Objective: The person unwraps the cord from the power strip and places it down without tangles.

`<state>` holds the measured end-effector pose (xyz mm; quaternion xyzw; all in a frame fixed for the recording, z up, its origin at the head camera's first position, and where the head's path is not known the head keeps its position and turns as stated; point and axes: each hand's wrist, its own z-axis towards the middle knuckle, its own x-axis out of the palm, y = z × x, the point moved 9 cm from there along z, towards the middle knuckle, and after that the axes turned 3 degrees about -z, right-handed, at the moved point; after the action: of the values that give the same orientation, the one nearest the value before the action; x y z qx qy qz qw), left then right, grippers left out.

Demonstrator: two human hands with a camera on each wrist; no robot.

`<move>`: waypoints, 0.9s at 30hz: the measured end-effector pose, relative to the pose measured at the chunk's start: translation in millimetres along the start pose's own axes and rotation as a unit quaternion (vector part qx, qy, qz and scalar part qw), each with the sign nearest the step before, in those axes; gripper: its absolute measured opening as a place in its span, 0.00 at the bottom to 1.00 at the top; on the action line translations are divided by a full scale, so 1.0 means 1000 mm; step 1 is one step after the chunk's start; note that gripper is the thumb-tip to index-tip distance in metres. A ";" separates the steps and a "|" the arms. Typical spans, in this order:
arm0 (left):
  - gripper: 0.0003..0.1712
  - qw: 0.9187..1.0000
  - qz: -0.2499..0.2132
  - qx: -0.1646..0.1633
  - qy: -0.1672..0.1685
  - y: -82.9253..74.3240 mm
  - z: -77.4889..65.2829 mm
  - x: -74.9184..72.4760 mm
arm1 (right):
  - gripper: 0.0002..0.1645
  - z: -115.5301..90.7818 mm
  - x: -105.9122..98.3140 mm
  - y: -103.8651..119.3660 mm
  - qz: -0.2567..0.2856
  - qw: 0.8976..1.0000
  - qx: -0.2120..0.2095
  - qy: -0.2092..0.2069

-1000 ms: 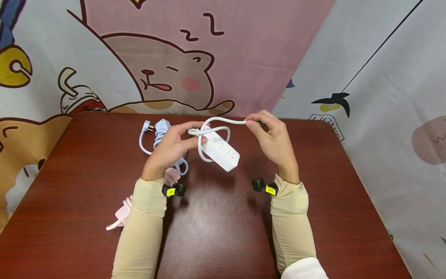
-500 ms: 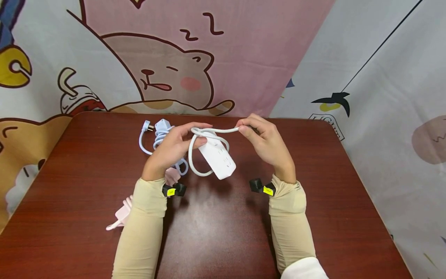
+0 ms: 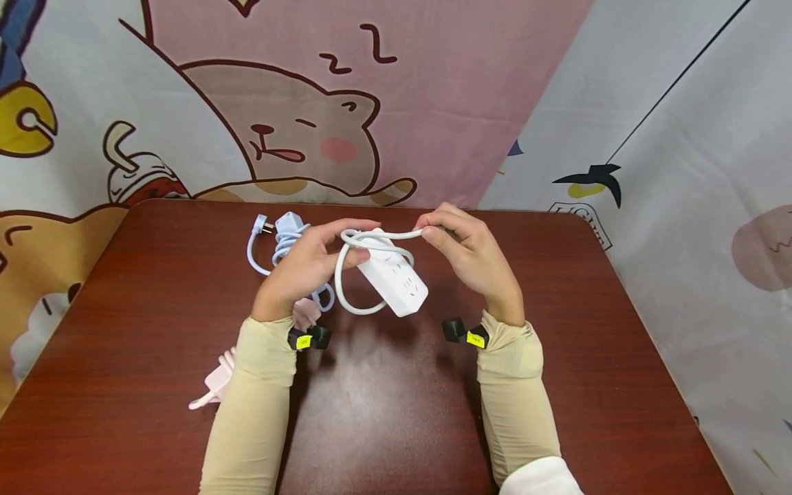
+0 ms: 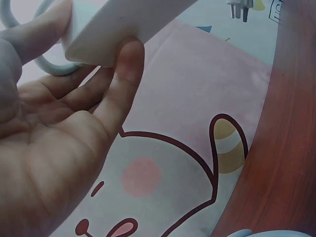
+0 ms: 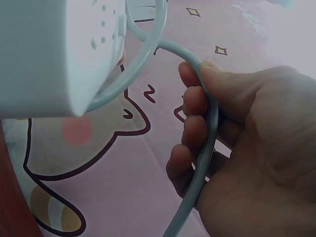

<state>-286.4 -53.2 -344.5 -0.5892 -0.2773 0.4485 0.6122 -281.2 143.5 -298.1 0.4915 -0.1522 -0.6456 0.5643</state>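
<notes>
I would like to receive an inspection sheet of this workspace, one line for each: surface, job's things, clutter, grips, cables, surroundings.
Surface: red-brown table, with a shiny patch of light.
Job's things: white power strip, held above the table, tilted, sockets visible.
Clutter: blue corded block behind the left grip; pink pieces on both sides of the left sleeve, which hides whether they join.
Grips: left holds the strip; right grip pinches its cable.
Cables: white cable in loose loops at the strip; blue cable partly coiled, its plug visible.
Surroundings: cartoon-print backdrop.
</notes>
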 end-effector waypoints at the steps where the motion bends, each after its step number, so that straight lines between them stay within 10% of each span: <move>1: 0.26 1.000 -0.003 0.002 0.000 0.000 0.000 0.000 | 0.07 0.000 0.001 0.000 0.003 1.000 0.000 0.002; 27: 0.21 0.993 -0.091 0.068 -0.013 -0.013 -0.005 0.001 | 0.09 0.002 0.017 0.003 0.040 0.999 0.000 0.005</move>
<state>-278.8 -53.5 -332.6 -0.5126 -0.3066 0.4162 0.6855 -279.5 126.5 -302.7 0.4886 -0.1689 -0.6202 0.5900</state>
